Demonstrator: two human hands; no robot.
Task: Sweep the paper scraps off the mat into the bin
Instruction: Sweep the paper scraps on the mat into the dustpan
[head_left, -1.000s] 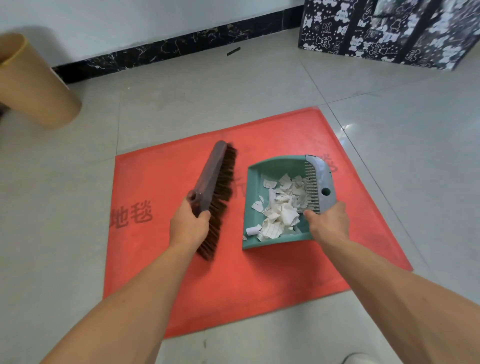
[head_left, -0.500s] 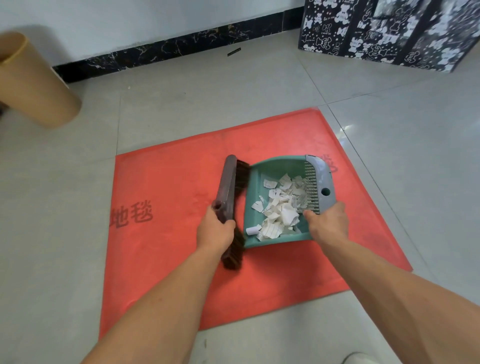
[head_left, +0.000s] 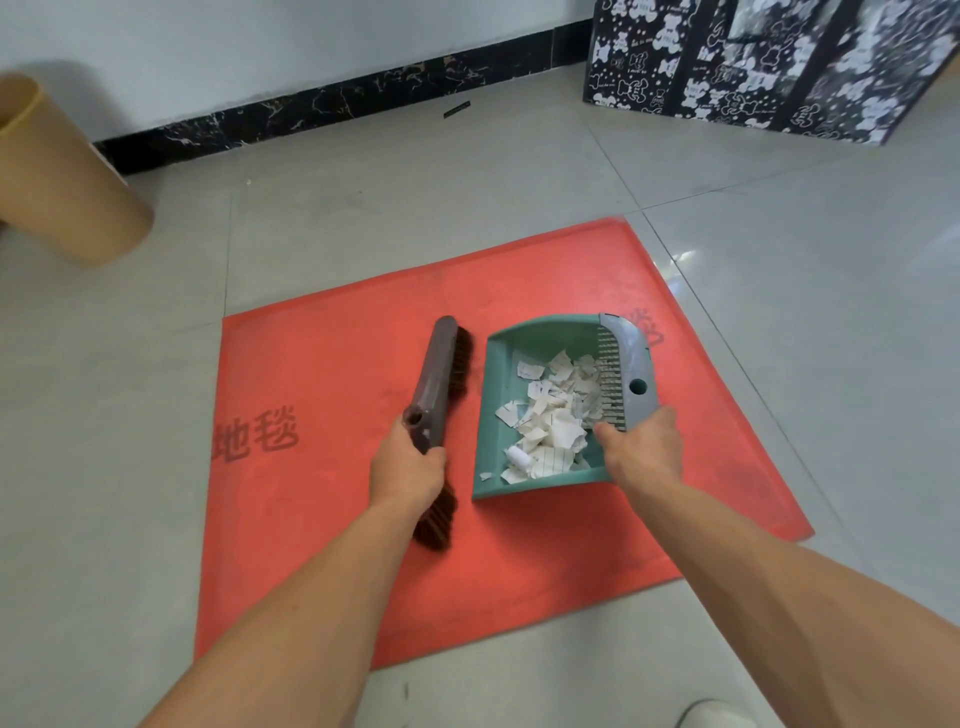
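Brown brush (head_left: 436, 374) gripped by left hand (head_left: 410, 470), green dustpan (head_left: 498, 364) by right hand (head_left: 644, 447).

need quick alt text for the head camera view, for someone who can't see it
A person's left hand grips a brown brush beside a green dustpan holding torn paper scraps, which the right hand holds at its grey back edge, all over a red mat. A tan bin stands on the tiled floor at far left.
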